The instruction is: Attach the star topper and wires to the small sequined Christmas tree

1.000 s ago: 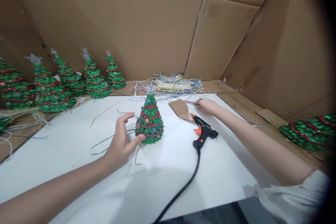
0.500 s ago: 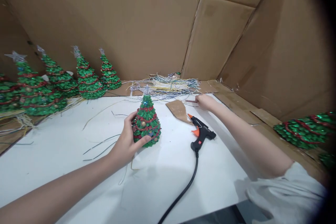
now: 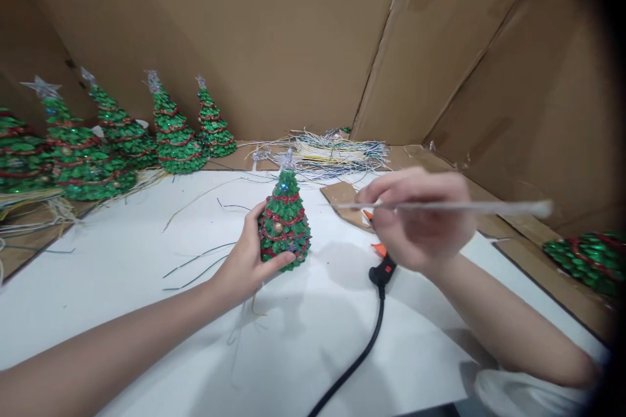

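Note:
A small green Christmas tree figurine point(image 3: 286, 225) with red garlands and a clear star on top stands upright on the white tabletop. My left hand point(image 3: 254, 251) wraps round its left side, thumb across the lower front. To the right, in the air, my right hand point(image 3: 423, 218) pinches a thin, pale stick-like tool point(image 3: 508, 208), blurred by motion. Its narrow tip points left toward the tree, apart from it. Behind and below that hand lies a black glue gun point(image 3: 381, 273) with an orange nozzle and trigger, partly hidden.
Several more tree figurines point(image 3: 178, 137) line the back left. A heap of thin wires point(image 3: 337, 153) lies at the back, near a cardboard scrap point(image 3: 337, 195). Another tree point(image 3: 587, 260) lies on its side at right. Cardboard walls point(image 3: 274, 45) enclose the table; a black cord point(image 3: 362, 355) runs frontward.
My right hand has come back from the wires toward me, lifting the thin tool over the glue gun. The left hand still grips the tree. The whole view has shifted slightly.

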A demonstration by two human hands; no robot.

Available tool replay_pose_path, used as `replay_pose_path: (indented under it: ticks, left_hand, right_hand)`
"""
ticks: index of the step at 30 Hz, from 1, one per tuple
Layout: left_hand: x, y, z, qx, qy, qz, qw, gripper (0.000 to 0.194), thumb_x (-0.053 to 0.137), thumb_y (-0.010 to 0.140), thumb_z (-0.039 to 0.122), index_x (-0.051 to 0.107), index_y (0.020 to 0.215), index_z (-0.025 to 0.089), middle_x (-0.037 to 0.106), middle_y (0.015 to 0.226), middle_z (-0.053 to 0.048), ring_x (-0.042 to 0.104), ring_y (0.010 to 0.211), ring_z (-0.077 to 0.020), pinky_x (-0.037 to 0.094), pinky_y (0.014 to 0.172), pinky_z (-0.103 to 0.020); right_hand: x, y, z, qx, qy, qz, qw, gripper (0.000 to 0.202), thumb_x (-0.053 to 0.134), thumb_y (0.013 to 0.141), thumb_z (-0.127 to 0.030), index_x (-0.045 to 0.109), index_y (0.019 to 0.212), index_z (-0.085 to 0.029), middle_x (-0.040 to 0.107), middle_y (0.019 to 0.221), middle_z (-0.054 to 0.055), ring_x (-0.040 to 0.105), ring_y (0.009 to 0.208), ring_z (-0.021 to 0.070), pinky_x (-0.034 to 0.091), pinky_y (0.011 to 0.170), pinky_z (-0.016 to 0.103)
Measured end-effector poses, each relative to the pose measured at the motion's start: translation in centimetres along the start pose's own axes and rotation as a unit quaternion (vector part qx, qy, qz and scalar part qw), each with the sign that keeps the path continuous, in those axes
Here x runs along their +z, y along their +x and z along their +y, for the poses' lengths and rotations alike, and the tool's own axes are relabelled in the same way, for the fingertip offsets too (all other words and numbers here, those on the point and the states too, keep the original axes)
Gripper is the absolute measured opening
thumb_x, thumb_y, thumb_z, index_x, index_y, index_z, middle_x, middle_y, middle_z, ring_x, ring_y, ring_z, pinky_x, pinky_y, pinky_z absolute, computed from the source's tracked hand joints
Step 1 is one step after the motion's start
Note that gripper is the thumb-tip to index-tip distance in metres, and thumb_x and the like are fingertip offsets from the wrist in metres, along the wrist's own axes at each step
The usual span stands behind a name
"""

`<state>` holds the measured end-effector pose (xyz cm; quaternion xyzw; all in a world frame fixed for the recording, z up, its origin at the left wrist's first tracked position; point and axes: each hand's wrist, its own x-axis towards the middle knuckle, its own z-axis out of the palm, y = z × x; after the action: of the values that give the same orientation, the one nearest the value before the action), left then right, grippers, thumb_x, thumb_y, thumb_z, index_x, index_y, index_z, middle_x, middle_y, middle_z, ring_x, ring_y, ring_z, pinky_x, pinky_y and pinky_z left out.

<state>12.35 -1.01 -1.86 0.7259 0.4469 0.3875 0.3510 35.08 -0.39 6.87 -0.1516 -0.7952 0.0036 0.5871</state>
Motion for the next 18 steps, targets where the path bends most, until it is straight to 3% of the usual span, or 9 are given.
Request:
replay_pose_path:
  ticks: [5, 18]
  left_hand:
    - [0.1, 0.0, -0.3, 0.023, 0.009, 0.006, 1.000, 0.084, 0.064, 0.076, 0.038, 0.008, 0.136, 0.021, 0.034, 0.137, -0.015, 0.039, 0.124, -0.0284, 0.033, 0.103, -0.046]
    - [0.0, 0.2, -0.5, 0.036, 0.033, 0.009, 0.999, 0.084, 0.063, 0.075, 0.041, 0.009, 0.136, 0.021, 0.034, 0.137, -0.015, 0.041, 0.123, -0.0304, 0.035, 0.101, -0.046]
  right_hand:
    - [2.4, -1.5, 0.1, -0.063, 0.028, -0.054, 0.996, 0.032, 0.053, 0.074, -0.002, 0.056, 0.101, -0.018, 0.065, 0.077, 0.006, 0.065, 0.073, 0.0159, 0.056, 0.060, 0.026]
    - [2.8, -2.1, 1.1, -0.018, 0.033, -0.073, 0.997, 0.032, 0.052, 0.076, -0.002, 0.056, 0.103, -0.018, 0.065, 0.082, 0.007, 0.064, 0.078, 0.0177, 0.055, 0.064, 0.032]
